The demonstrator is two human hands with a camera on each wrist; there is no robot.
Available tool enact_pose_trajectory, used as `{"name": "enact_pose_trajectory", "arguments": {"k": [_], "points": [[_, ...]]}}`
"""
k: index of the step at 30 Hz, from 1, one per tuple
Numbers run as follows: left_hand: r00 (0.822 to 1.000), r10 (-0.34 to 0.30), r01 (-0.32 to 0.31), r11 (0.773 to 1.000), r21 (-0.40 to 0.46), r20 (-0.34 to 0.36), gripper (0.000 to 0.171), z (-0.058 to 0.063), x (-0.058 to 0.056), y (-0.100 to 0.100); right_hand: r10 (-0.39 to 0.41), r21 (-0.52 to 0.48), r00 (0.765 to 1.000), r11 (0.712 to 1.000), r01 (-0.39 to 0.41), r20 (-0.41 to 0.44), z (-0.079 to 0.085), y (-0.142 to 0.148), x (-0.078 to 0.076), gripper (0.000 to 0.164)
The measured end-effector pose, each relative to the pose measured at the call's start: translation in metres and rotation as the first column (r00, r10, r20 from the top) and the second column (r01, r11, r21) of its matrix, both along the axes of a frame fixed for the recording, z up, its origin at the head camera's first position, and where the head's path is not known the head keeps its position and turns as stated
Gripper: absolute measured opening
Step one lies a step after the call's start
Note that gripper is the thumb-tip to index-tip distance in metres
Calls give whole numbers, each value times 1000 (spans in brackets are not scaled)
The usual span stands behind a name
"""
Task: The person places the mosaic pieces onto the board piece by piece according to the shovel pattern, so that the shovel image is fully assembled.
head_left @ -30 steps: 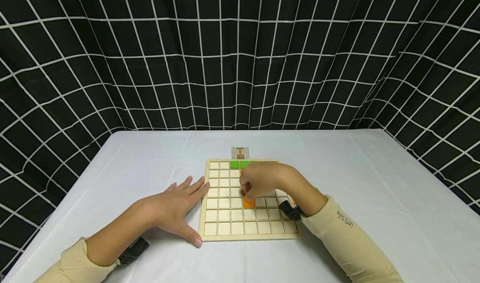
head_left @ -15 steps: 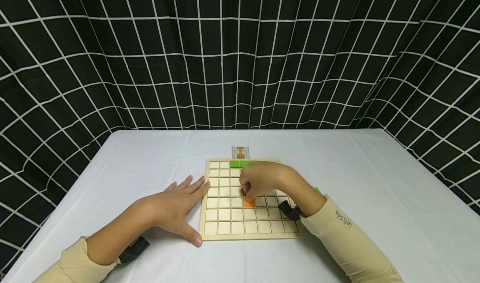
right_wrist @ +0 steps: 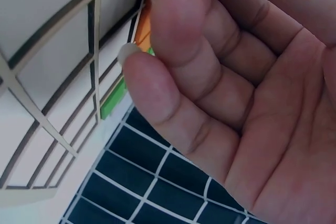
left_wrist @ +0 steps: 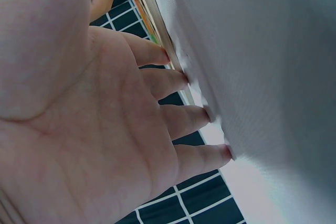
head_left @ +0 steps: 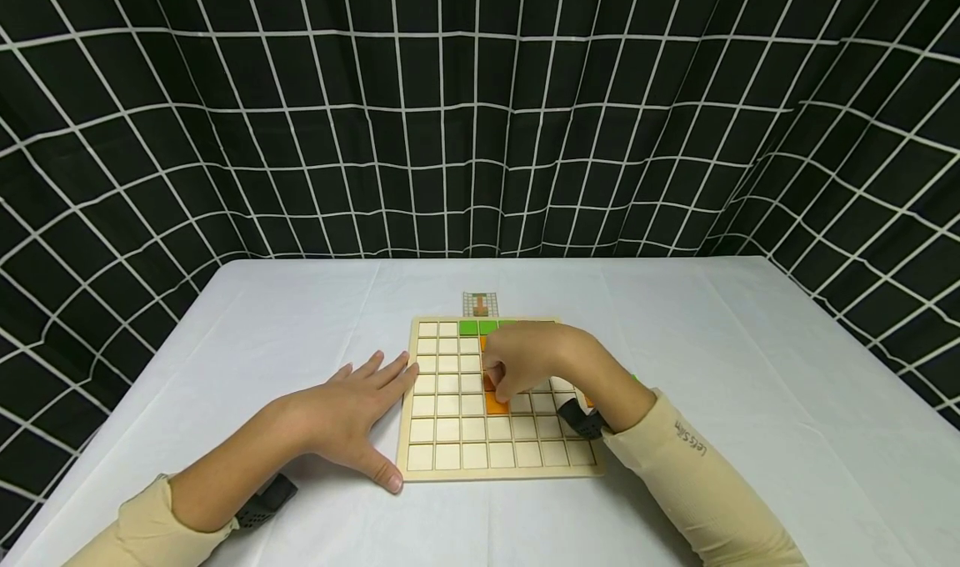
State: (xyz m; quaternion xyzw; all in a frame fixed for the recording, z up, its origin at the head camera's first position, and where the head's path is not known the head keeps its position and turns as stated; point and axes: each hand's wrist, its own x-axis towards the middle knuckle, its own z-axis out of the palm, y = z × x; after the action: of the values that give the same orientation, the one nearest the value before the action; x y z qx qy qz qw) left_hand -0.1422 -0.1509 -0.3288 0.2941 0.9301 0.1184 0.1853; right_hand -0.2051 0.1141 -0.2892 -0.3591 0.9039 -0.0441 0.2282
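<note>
Orange tile (head_left: 495,407), unshifted over the last second and seemingly being settled, is being touched midway between the side edges of the board (head_left: 502,473) by the curled right hand (head_left: 528,354), any pinch being hidden, while the left edge is being touched by the splayed left hand (head_left: 341,418).

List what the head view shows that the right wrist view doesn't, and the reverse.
Head only: the card, the left hand, both sleeves.
Right wrist only: the palm side of the right hand.
Both: the right hand itself, the board, green and orange on it, the curtain.
</note>
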Motion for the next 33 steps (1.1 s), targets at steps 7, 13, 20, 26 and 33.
{"name": "enact_pose_trajectory", "arguments": {"k": [7, 13, 20, 26, 33], "points": [[1000, 0, 0, 1000, -2, 1, 136, 0, 0, 0, -5, -25, 1000, 1000, 6, 29, 4, 3, 0, 22], [1000, 1, -1, 1000, -3, 1, 137, -1, 0, 0, -5, -90, 994, 996, 15, 106, 11, 13, -2, 21], [1000, 3, -3, 1000, -12, -4, 137, -1, 0, 0, 83, -258, 971, 966, -23, 223, 22, 23, -5, 18], [1000, 8, -8, 1000, -8, 3, 137, 0, 0, 0, 145, -332, 946, 942, -43, 289, 27, 27, -5, 13], [1000, 4, -4, 1000, 5, 7, 138, 2, 0, 0, 173, -361, 945, 930, -64, 279, 28, 28, -4, 8]]}}
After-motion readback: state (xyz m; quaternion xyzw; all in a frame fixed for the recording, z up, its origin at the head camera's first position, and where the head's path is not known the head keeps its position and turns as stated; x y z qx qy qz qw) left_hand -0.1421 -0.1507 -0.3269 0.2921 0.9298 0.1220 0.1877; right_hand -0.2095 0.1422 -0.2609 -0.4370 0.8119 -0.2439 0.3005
